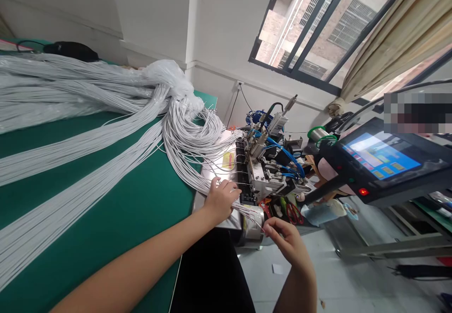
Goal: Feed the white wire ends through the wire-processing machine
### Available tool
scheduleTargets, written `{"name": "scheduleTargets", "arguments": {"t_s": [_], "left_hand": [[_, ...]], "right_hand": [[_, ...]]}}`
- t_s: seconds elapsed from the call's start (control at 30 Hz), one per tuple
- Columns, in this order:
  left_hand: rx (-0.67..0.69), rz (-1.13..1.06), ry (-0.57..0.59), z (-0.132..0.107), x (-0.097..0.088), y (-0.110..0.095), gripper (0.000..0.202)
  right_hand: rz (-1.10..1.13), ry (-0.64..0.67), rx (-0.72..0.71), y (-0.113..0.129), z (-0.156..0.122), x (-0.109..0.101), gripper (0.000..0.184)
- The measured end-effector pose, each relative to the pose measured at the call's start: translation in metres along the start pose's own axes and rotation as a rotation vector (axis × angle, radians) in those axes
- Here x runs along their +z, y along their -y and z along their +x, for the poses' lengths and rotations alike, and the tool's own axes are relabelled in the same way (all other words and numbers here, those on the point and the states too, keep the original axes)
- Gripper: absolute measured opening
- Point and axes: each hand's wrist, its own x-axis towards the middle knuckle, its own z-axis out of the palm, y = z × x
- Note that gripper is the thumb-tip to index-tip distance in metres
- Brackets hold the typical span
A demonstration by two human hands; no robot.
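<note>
My left hand (221, 202) is closed over a bundle of thin white cables (190, 174), near the front corner of a shiny metal plate (197, 203). The loose ends of these cables stick out past my fingers toward the right. At their tips, my right hand (287, 241) pinches the end of one cable between thumb and finger. Just beyond my hands stands a machine (259, 174) with metal clamps and blue air hoses. Several single cables run across the plate into its dark row of guides. A round metal cylinder (253, 228) sits below the cable ends.
More long white cables (88, 162) lie across the green table (141, 209), partly under clear plastic (173, 75). A lit touchscreen (383, 155) stands at the right. Red-handled scissors (294, 214) and a spool of wire (319, 135) are by the machine. Another person is partly visible behind the screen.
</note>
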Motion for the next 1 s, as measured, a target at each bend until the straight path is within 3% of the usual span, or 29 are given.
{"name": "scheduleTargets", "arguments": {"t_s": [0.17,0.37,0.57,0.77,1.0], "left_hand": [[0.019,-0.013,-0.01,0.0,-0.002,0.0,0.035],[0.083,-0.043,0.017,0.001,-0.002,0.002,0.043],[0.185,-0.075,-0.028,0.002,0.0,0.005,0.046],[0.202,-0.081,-0.06,0.002,-0.002,0.004,0.025],[0.204,-0.065,-0.106,0.003,0.004,0.003,0.02]], "right_hand": [[-0.129,0.037,-0.032,0.01,-0.005,0.003,0.024],[-0.023,-0.214,0.009,-0.003,0.004,0.006,0.025],[0.198,-0.483,0.082,-0.019,0.023,0.018,0.028],[0.375,-0.614,0.093,-0.034,0.042,0.029,0.033],[0.357,-0.646,0.069,-0.023,0.051,0.036,0.031]]}}
